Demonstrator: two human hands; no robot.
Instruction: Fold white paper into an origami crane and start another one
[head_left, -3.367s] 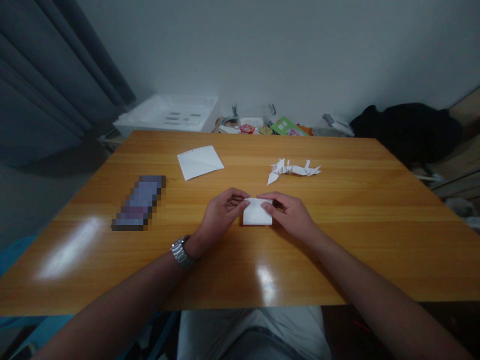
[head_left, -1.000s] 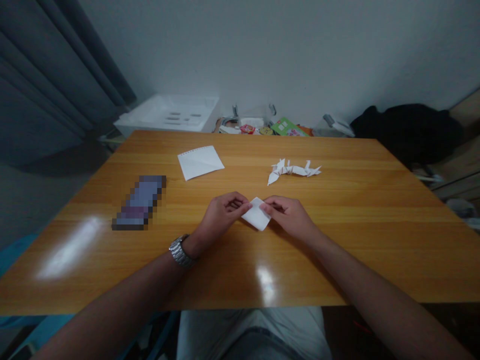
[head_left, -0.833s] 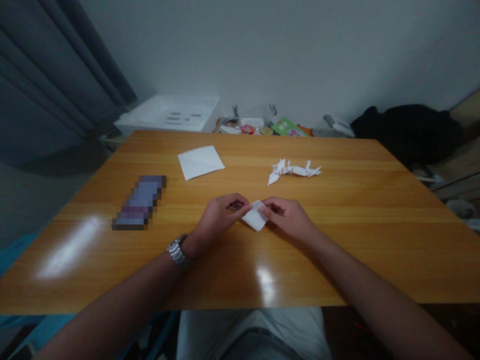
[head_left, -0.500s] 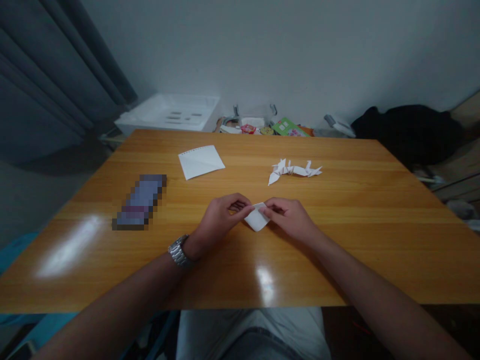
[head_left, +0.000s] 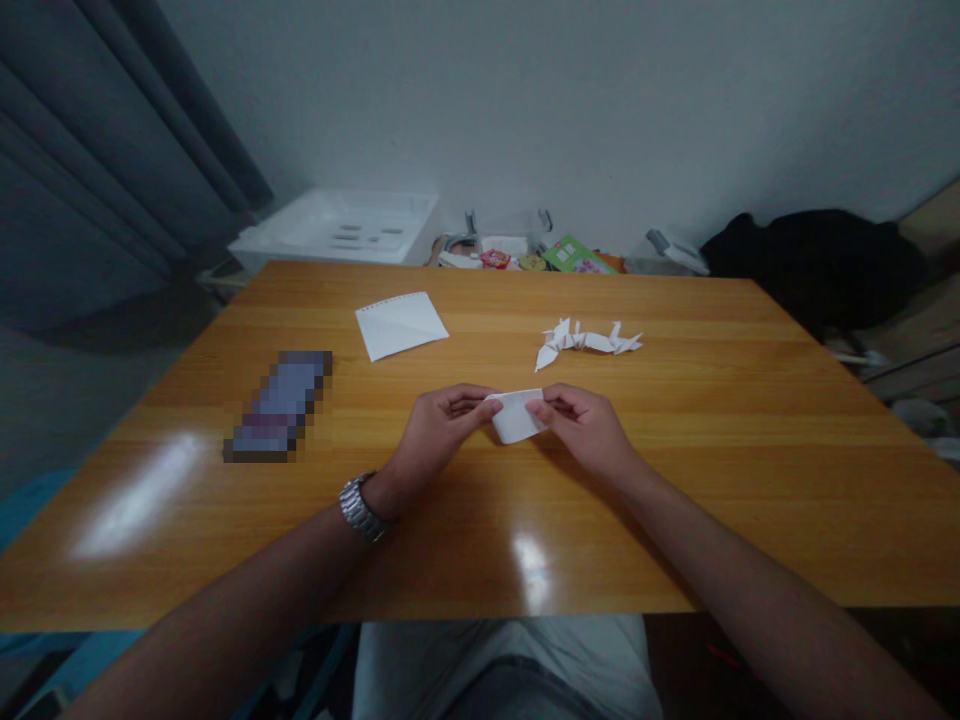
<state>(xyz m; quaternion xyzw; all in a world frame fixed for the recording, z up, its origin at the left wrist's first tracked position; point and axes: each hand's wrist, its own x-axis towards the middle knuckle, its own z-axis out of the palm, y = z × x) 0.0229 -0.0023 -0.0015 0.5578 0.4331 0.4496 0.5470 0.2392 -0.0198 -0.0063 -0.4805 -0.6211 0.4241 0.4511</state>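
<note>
Between my hands, above the middle of the table, is a small folded piece of white paper [head_left: 516, 418]. My left hand [head_left: 444, 425] pinches its left edge between thumb and fingers. At the right edge, my right hand [head_left: 586, 425] grips it the same way, its thumb lying on the face of the paper. Farther back, slightly to the right, lie folded white paper figures [head_left: 589, 340] in a row. A white sheet of paper [head_left: 402, 326] with a perforated edge lies flat at the back left.
On the left of the wooden table [head_left: 712, 480] lies a blurred-out, phone-like object [head_left: 279, 405]. Behind the far edge stand a white plastic tray [head_left: 337, 225] and several small items, including a green packet [head_left: 576, 255]. A dark heap [head_left: 817, 260] sits at the back right.
The folded paper has turned in my fingers, from corner-down to a wider shape with its edge nearly level. My hands have shifted slightly, the right one a little up.
</note>
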